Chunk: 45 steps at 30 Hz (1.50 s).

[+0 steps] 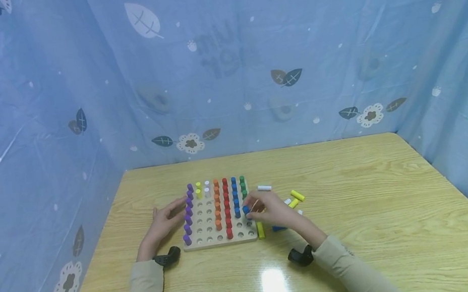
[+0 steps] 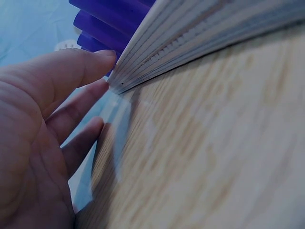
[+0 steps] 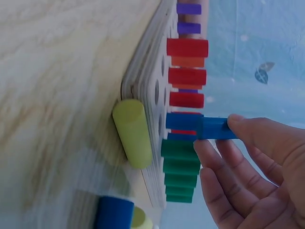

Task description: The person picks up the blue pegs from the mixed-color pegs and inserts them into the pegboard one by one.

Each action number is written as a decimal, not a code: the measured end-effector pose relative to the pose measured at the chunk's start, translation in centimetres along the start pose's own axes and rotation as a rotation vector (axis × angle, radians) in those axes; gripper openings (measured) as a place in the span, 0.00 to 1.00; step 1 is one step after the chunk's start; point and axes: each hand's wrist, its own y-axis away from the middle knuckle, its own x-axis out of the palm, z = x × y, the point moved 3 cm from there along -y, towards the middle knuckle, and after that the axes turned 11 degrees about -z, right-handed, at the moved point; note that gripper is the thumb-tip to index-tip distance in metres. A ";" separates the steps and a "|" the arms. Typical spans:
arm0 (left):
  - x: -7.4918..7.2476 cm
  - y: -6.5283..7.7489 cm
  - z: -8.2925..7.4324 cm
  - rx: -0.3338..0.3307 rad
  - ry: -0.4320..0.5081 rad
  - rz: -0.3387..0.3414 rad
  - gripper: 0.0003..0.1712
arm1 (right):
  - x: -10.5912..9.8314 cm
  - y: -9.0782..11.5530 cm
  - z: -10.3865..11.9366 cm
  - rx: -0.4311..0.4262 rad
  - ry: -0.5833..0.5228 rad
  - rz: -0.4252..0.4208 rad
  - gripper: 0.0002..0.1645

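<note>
A wooden pegboard (image 1: 219, 244) lies on the table with columns of coloured pegs standing in its holes. My right hand (image 1: 273, 209) pinches a blue peg (image 3: 218, 128) between thumb and fingertips, held above the right part of the board near the green pegs (image 3: 180, 164). Beside the board's left edge is my left hand (image 1: 164, 223), its fingers extended and the fingertips at the edge by the purple pegs (image 1: 188, 220). Red pegs (image 1: 228, 213), orange pegs (image 1: 218, 215) and a blue column (image 1: 237, 212) stand between. Several holes in the board are vacant.
Loose pegs lie right of the board: a white peg (image 1: 264, 188), a yellow peg (image 1: 297, 195) and a blue peg (image 1: 279, 228) among them. Another yellow peg (image 3: 132, 133) leans against the board's side. Blue patterned curtains (image 1: 221, 66) surround the wooden table (image 1: 363, 207).
</note>
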 end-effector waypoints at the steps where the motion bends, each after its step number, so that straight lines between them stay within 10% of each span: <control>1: 0.0 0.0 0.0 0.000 0.003 -0.001 0.27 | 0.1 0.0 0.0 0.009 -0.004 0.003 0.12; 24: 0.2 -0.2 0.0 -0.020 0.008 0.013 0.27 | 2.1 0.0 0.3 0.036 0.072 0.067 0.11; 31: -0.2 0.4 -2.5 -0.025 0.006 0.025 0.26 | 2.5 -0.2 0.0 0.030 0.143 0.068 0.10; 45: 0.1 -0.1 -0.1 -0.019 0.006 0.021 0.27 | 2.7 -0.1 0.3 0.031 0.173 0.058 0.10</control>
